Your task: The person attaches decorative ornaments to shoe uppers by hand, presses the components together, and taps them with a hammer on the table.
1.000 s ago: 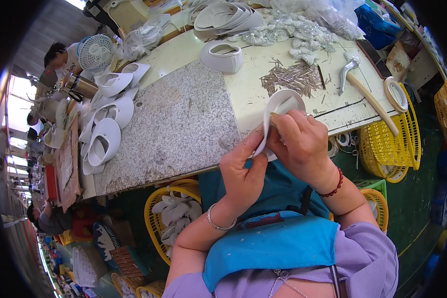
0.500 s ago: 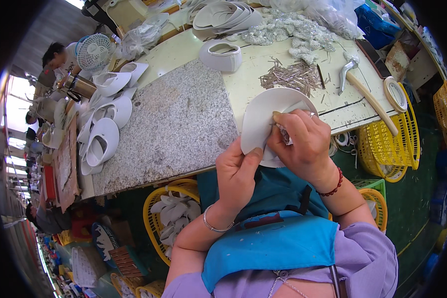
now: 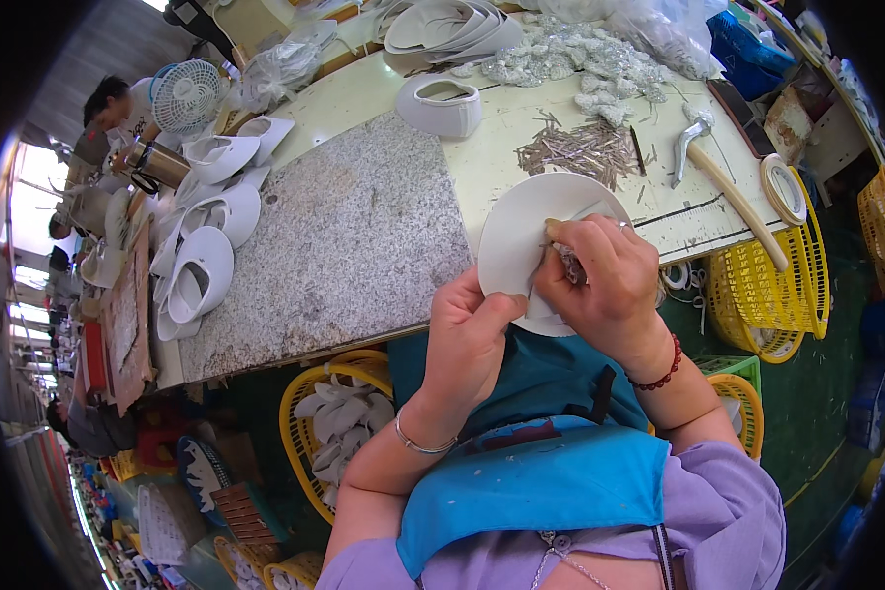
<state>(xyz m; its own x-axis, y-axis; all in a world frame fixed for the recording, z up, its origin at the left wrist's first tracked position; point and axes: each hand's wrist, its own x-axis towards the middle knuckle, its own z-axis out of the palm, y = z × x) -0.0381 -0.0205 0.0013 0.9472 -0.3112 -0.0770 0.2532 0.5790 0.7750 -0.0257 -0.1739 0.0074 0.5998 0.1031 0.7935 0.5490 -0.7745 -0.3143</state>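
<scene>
A white, smooth, rounded shoe-upper-like piece (image 3: 511, 221) is held just over the near edge of the table. My left hand (image 3: 470, 329) is closed on its lower left edge, thumb on top. Over its right half, my right hand (image 3: 605, 280) is closed in a pinch, thumb and forefinger meeting on the white surface. A bit of silvery, sparkling trim (image 3: 568, 264) shows between the fingers of that hand. What lies right at the fingertips is too small to make out.
Thin grey-brown sticks (image 3: 580, 152) lie heaped beyond the piece, before silvery trims (image 3: 551, 59). A wooden-handled hammer (image 3: 737, 202) and a tape roll (image 3: 784, 189) are at right. White uppers (image 3: 202, 275) line the left side. A yellow basket (image 3: 290, 433) stands below. Another person (image 3: 118, 108) sits far left.
The white piece is turned a little flatter toward me. My right hand has shifted slightly and its pinch still rests on the piece. My left hand keeps its hold.
</scene>
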